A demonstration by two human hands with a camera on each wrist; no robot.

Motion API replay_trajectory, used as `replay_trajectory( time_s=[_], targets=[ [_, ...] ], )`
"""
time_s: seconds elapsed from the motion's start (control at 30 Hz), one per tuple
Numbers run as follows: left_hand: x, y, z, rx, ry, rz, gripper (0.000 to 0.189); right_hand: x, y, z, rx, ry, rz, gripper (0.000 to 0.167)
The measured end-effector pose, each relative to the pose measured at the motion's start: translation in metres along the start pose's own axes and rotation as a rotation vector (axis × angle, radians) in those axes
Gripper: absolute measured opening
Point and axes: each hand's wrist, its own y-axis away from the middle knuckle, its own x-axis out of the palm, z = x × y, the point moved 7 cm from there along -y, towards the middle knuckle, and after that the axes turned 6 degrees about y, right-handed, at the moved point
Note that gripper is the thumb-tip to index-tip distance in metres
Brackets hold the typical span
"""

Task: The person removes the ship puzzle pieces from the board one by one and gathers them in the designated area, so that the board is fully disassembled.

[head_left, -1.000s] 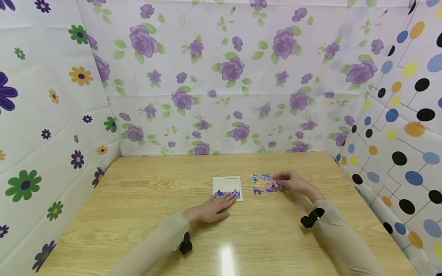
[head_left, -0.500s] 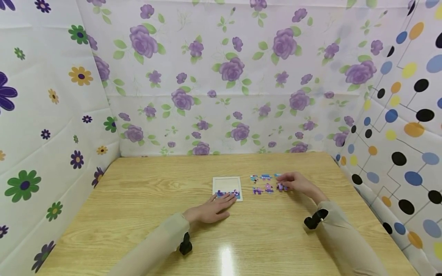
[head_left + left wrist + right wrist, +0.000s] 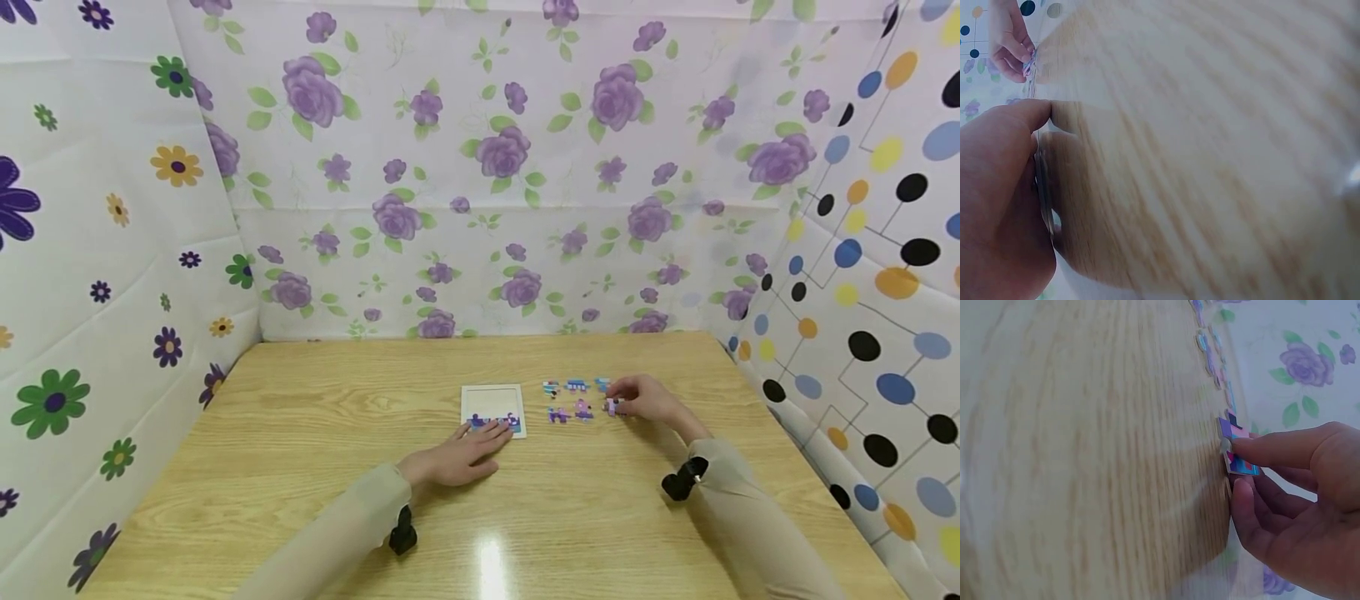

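A small purple, pink and blue jigsaw piece [image 3: 1235, 450] is pinched at its edge between the thumb and fingers of the right hand [image 3: 651, 402], low over the wooden table [image 3: 315, 433]. The piece stands tilted up off the wood, it seems, so the fingers can get under it; the other fingers curl loosely beneath. It sits at the right end of a little cluster of loose pieces [image 3: 572, 400] laid out in two short rows, just to the right of the puzzle tray [image 3: 492, 398].

The tray is a white square board with a strip of pieces already set along its near edge. The left hand [image 3: 459, 454] lies flat on the table, fingers straight and relaxed, their tips touching that near edge, apparently to steady the board against sliding; it holds nothing. From the left wrist view, the thumb [image 3: 1025, 115] lies flat along the wood.

Both arms wear pale sleeves [image 3: 742, 525] with a dark camera strapped at each wrist. Flower-printed and dotted cloth screens [image 3: 480, 167] wall in the table on three sides.
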Motion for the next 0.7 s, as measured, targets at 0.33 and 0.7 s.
replay_trajectory(
  time_s=[0.33,0.7],
  targets=[
    [0.0003,-0.0015,-0.0012,0.004,-0.029,-0.008,0.059,0.0009,-0.0032,-0.0052,0.024,0.083,-0.015,0.024],
    [-0.0004,0.0022,-0.0027,0.009,-0.008,-0.013,0.058,0.0041,-0.0008,0.0009,0.012,0.074,0.026,0.030]
  ],
)
